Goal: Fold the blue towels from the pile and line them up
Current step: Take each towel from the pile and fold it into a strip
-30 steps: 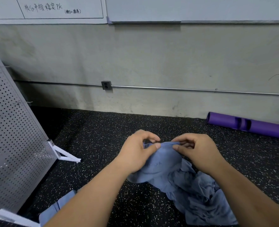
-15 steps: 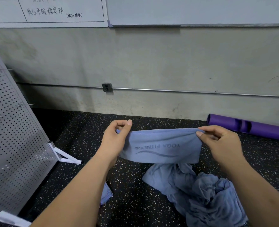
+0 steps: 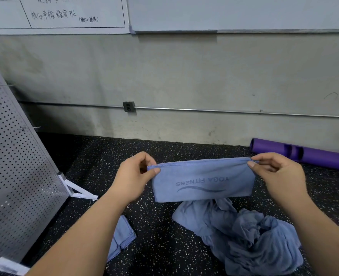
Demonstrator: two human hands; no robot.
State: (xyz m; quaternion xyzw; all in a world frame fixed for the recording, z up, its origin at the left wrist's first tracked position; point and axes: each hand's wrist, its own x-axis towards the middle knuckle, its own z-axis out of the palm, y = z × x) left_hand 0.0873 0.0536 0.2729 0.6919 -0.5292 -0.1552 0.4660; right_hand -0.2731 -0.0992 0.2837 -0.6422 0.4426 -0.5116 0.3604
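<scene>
Perforated metal panel (image 3: 15,176) at far left, leaning, with a white foot bracket (image 3: 79,191) on the black speckled floor (image 3: 164,246). Whiteboard (image 3: 65,14) top left: handwritten Chinese characters ending in "PK", and a small bracketed note beside them that is too small to read. Folded blue towel (image 3: 122,236) on the floor, partly under the left forearm. Left hand (image 3: 132,178): thumb and forefinger pinch the top left corner of the held towel (image 3: 202,182), other fingers curled. The held towel is up off the floor, its top edge stretched taut between both hands. It is light blue, smooth and flat with a straight bottom edge. Darker blue print reads "YOGA FITNESS", upside down from this view, with a wave line by it. Below and right of it, a crumpled pile of blue towels (image 3: 244,236) on the floor. Right hand (image 3: 280,176): thumb and forefinger pinch the top right corner. Purple roll (image 3: 304,154) against the wall, far right.
</scene>
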